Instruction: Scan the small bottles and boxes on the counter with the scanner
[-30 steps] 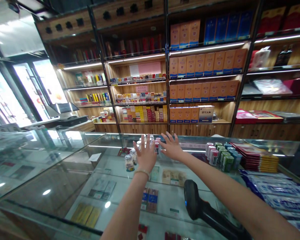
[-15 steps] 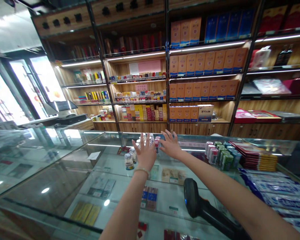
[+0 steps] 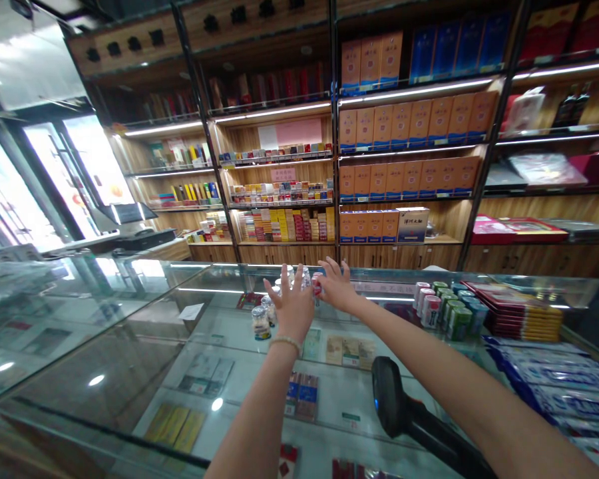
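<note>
My left hand (image 3: 294, 311), a beaded band on its wrist, is open with fingers spread over a cluster of small white-lidded bottles (image 3: 261, 322); it partly hides them. Just to its right, my right hand (image 3: 336, 287) is open, fingers apart and slightly bent. Its thumb side is against or close to a small pink bottle (image 3: 316, 282); whether they touch I cannot tell. Both hands are above the far part of the glass counter (image 3: 244, 359). Under my right forearm stands a black barcode scanner (image 3: 388, 396).
Rows of pink, green and teal cans (image 3: 430, 311) stand on the right. Beside them are stacked red and gold packs (image 3: 516, 309) and blue-white packets (image 3: 564, 392). A white paper (image 3: 192, 311) lies on the left. Wooden shelves with boxes (image 3: 412, 123) line the back wall.
My right hand has moved slightly left, closer to the pink bottle and my left hand. The left hand keeps its spread pose. The whole view has shifted a little.
</note>
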Available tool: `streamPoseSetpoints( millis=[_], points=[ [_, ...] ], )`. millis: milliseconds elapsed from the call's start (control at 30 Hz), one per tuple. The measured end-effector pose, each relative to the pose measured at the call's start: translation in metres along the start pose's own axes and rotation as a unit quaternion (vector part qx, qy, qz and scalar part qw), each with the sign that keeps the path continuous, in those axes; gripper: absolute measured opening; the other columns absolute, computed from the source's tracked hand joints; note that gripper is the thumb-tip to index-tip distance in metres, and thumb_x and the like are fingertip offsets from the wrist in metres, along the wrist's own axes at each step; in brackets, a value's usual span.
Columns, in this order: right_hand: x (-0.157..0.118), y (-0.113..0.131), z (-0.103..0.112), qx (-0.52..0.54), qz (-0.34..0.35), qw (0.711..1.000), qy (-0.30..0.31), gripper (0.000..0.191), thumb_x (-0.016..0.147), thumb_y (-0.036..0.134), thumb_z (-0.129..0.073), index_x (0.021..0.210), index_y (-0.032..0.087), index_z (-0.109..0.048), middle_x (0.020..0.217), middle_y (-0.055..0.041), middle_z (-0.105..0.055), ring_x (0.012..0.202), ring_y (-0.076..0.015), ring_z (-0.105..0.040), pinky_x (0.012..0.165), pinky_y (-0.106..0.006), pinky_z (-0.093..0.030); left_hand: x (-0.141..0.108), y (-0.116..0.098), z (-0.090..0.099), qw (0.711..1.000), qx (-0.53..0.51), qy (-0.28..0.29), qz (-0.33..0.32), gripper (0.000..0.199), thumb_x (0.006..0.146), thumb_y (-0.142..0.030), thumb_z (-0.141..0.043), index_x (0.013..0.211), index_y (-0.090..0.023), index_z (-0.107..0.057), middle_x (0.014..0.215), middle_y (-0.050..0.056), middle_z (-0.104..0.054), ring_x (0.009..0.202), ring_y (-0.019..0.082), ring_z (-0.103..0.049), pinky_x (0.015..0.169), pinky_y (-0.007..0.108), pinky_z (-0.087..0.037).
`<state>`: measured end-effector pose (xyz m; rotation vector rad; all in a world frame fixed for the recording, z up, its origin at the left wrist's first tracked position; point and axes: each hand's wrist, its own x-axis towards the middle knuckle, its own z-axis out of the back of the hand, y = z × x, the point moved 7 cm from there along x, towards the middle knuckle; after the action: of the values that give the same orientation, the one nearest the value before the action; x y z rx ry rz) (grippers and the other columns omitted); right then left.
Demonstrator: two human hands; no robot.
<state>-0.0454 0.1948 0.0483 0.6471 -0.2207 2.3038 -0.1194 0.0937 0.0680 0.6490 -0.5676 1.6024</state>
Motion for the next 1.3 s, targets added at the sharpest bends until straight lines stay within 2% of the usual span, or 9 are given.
streamPoseSetpoints(
  millis=[133,267,367,500,633,733,867,1067,1300],
  points=[
    [-0.002,0.0,0.003,0.001,0.004,1.0,0.005,0.028,0.084,0.031,-0.068,0.11,0.022,-0.069,0.16,-0.0119,-0.035,0.152,-0.0313,-0.015,0.119,-0.062,-0.006,0.0,-0.001,0.004,1.0,0.0,-0.009,-0.005,0.023,0.081,-0.018,-0.06,0.093,-0.03,-0.076,0.159,0.0,-0.041,0.154,0.036,-0.013,0.114,0.074,0.013],
    [-0.007,-0.005,0.016,0.0,0.004,1.0,0.0,0.026,0.083,0.033,-0.068,0.107,0.023,-0.07,0.16,-0.0106,-0.035,0.152,-0.0304,-0.015,0.119,-0.061,-0.005,0.0,0.001,0.009,0.999,-0.01,-0.032,0.005,0.028,0.081,-0.018,-0.06,0.101,-0.03,-0.074,0.158,0.003,-0.043,0.153,0.036,-0.019,0.115,0.073,0.012],
    [-0.015,-0.013,0.035,-0.002,0.0,1.0,-0.012,0.022,0.085,0.036,-0.067,0.103,0.023,-0.071,0.16,-0.0099,-0.034,0.152,-0.0306,-0.014,0.119,-0.061,-0.006,0.0,0.0,0.01,0.999,-0.022,-0.038,0.005,0.033,0.08,-0.02,-0.062,0.11,-0.03,-0.071,0.158,0.006,-0.042,0.151,0.035,-0.023,0.116,0.072,0.01],
    [-0.034,-0.027,0.066,0.012,-0.014,0.999,-0.036,0.02,0.085,0.038,-0.068,0.1,0.026,-0.071,0.159,-0.0087,-0.036,0.152,-0.0312,-0.015,0.118,-0.061,-0.007,-0.002,-0.01,0.006,0.999,-0.045,-0.023,-0.017,0.036,0.08,-0.03,-0.07,0.116,-0.031,-0.068,0.159,0.008,-0.04,0.151,0.035,-0.024,0.117,0.071,0.005],
    [-0.06,-0.037,0.094,0.035,-0.027,0.997,-0.068,0.017,0.085,0.039,-0.069,0.098,0.028,-0.072,0.158,-0.0062,-0.038,0.151,-0.0312,-0.017,0.118,-0.061,-0.007,-0.005,-0.025,0.006,0.996,-0.079,-0.022,-0.023,0.03,0.079,-0.042,-0.074,0.107,-0.032,-0.072,0.158,0.008,-0.041,0.15,0.037,-0.026,0.117,0.072,0.003],
    [-0.079,-0.041,0.109,0.055,-0.037,0.994,-0.085,0.017,0.085,0.039,-0.069,0.097,0.028,-0.072,0.158,-0.0054,-0.039,0.151,-0.0312,-0.017,0.119,-0.06,-0.007,-0.009,-0.039,0.01,0.993,-0.114,-0.023,-0.026,0.022,0.08,-0.045,-0.074,0.098,-0.033,-0.075,0.157,0.006,-0.043,0.149,0.038,-0.027,0.117,0.073,0.001],
    [-0.099,-0.047,0.12,0.067,-0.059,0.992,-0.093,0.019,0.084,0.041,-0.07,0.097,0.029,-0.073,0.157,-0.0055,-0.04,0.15,-0.0324,-0.018,0.118,-0.06,-0.009,-0.013,-0.054,0.016,0.989,-0.146,-0.008,-0.033,0.012,0.081,-0.041,-0.074,0.09,-0.033,-0.076,0.155,0.004,-0.046,0.149,0.037,-0.028,0.117,0.073,-0.005],
    [-0.122,-0.061,0.132,0.029,-0.082,0.99,-0.112,0.018,0.084,0.042,-0.07,0.097,0.03,-0.073,0.157,-0.0052,-0.038,0.149,-0.0329,-0.02,0.117,-0.06,-0.011,-0.017,-0.07,0.028,0.984,-0.164,-0.023,-0.068,0.013,0.081,-0.039,-0.073,0.091,-0.032,-0.075,0.157,0.004,-0.042,0.149,0.036,-0.028,0.118,0.069,-0.008],
    [-0.152,-0.058,0.146,-0.078,-0.03,0.986,-0.142,0.021,0.086,0.042,-0.068,0.1,0.027,-0.071,0.16,-0.0073,-0.036,0.15,-0.0326,-0.018,0.12,-0.057,-0.002,-0.023,-0.081,0.039,0.978,-0.167,-0.059,-0.11,0.016,0.081,-0.04,-0.072,0.094,-0.03,-0.072,0.156,0.003,-0.044,0.148,0.033,-0.029,0.121,0.063,-0.005]
  ],
)
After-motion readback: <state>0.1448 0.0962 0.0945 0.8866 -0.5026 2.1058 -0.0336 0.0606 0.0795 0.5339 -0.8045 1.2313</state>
